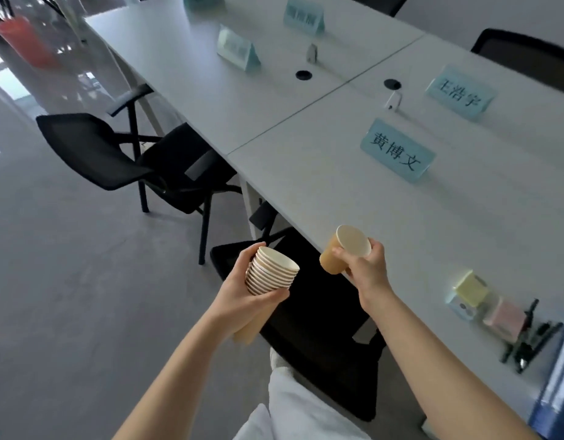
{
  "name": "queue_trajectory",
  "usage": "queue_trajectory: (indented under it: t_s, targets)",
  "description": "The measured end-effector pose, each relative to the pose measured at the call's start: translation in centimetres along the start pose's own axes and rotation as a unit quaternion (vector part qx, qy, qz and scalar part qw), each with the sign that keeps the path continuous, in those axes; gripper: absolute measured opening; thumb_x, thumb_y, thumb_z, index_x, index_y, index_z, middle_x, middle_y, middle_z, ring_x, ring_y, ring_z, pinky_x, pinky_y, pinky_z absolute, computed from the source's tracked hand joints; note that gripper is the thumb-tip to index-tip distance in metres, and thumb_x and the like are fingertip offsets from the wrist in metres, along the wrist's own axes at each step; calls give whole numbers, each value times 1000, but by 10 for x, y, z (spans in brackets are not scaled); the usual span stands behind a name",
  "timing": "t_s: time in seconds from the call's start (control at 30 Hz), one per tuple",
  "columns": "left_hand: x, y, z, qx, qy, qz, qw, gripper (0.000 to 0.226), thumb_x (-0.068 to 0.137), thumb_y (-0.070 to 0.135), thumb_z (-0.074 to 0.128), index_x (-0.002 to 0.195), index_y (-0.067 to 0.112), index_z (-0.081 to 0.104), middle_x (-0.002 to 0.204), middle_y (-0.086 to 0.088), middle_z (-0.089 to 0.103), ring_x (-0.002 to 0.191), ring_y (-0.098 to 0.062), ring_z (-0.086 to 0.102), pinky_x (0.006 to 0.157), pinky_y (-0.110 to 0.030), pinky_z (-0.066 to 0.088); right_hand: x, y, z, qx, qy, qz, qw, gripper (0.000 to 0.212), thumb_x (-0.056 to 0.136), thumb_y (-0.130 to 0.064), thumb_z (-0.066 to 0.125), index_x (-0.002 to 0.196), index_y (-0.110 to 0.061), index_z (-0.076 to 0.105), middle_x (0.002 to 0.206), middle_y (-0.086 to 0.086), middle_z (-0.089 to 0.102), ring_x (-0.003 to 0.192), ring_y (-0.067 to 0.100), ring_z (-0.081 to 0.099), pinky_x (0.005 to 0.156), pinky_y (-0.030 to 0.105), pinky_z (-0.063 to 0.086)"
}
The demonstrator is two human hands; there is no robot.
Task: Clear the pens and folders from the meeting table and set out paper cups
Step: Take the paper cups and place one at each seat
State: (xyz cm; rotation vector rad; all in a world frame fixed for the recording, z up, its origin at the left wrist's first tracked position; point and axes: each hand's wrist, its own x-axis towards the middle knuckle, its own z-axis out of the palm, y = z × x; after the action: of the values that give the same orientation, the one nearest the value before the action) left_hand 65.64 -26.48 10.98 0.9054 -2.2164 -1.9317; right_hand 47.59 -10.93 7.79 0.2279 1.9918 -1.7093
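Note:
My left hand grips a stack of several tan paper cups, tilted with the white rims up and to the right, off the table's near edge. My right hand holds one single paper cup by its rim, tipped on its side just over the edge of the white meeting table. Several black pens lie in a pile at the table's right end beside blue folders at the frame's right edge.
Light-blue name cards stand on the table: one near me, one behind it, two farther off. Sticky-note blocks sit left of the pens. Black chairs stand at the table's left side and under my arms.

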Motion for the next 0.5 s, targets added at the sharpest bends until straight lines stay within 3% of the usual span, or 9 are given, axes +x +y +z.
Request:
queue_trajectory:
  t_s: [0.1, 0.2, 0.33, 0.5]
  targets:
    - [42, 9, -3, 16, -3, -8, 1000, 85, 61, 34, 86, 132, 49, 41, 111, 6, 62, 98, -15, 65, 79, -33, 59, 63, -15, 10, -54, 52, -47, 996, 74, 69, -15, 81, 130, -13, 38, 126, 10, 50, 103, 20, 56, 80, 26, 44]
    - [74, 21, -5, 41, -7, -30, 999, 83, 65, 32, 85, 131, 53, 39, 111, 5, 61, 98, -13, 64, 81, -32, 59, 113, -23, 13, -92, 78, -76, 990, 76, 69, -20, 82, 131, -17, 38, 127, 8, 50, 103, 19, 55, 76, 19, 41]
    - [123, 32, -10, 51, -10, -45, 998, 80, 70, 28, 82, 131, 54, 37, 111, 4, 61, 94, -13, 65, 76, -30, 59, 162, -22, 5, -178, 95, -83, 976, 81, 68, -29, 84, 133, -19, 38, 128, 9, 52, 113, 26, 54, 95, 37, 45]
    - [159, 38, -14, 63, -6, -52, 997, 78, 75, 24, 82, 132, 53, 36, 109, 5, 61, 91, -11, 66, 73, -27, 59, 190, -13, 0, -236, 86, -86, 964, 82, 67, -25, 85, 135, -20, 38, 130, 10, 52, 117, 28, 52, 98, 38, 44]
